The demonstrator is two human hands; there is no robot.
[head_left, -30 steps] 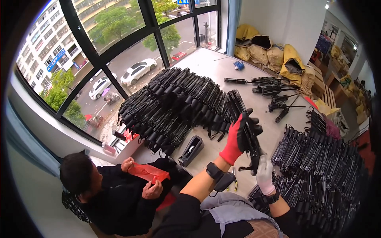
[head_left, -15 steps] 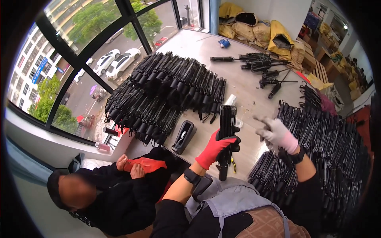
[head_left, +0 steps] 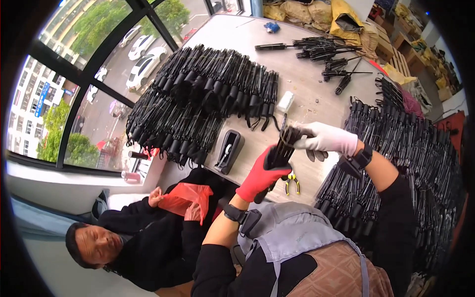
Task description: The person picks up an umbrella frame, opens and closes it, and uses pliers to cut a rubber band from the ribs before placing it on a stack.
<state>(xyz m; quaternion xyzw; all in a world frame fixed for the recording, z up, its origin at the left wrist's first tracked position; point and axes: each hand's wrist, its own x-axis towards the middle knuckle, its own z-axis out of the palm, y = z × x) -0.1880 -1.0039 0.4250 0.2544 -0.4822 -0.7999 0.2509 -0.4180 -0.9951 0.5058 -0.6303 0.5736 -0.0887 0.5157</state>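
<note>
My left hand (head_left: 258, 179), in a red glove with dark fingertips, is closed around a black folding umbrella frame (head_left: 283, 150), which stands tilted over the table's near edge. At its top end my right hand (head_left: 327, 139), in a white glove, has its fingers bent round the tips of the ribs. The fingertips are partly hidden behind the ribs. Just beyond the right of the frame, yellow-and-black pliers (head_left: 293, 183) lie on the table (head_left: 307, 84). A black tape dispenser (head_left: 229, 152) stands left of my left hand. A small white object (head_left: 286, 101) lies beyond the frame.
Bundled black umbrella frames are heaped at left (head_left: 198, 99) and right (head_left: 396, 163). Loose umbrella frames (head_left: 326, 52) and a blue crumpled item (head_left: 271, 27) lie at the far side. A seated person at left holds a red plastic bag (head_left: 188, 198). Yellow sacks (head_left: 346, 20) stand behind.
My right hand has moved left onto the top of the umbrella frame. The frame has been lowered and tilted in my left hand. The person at left has spread the red bag wider.
</note>
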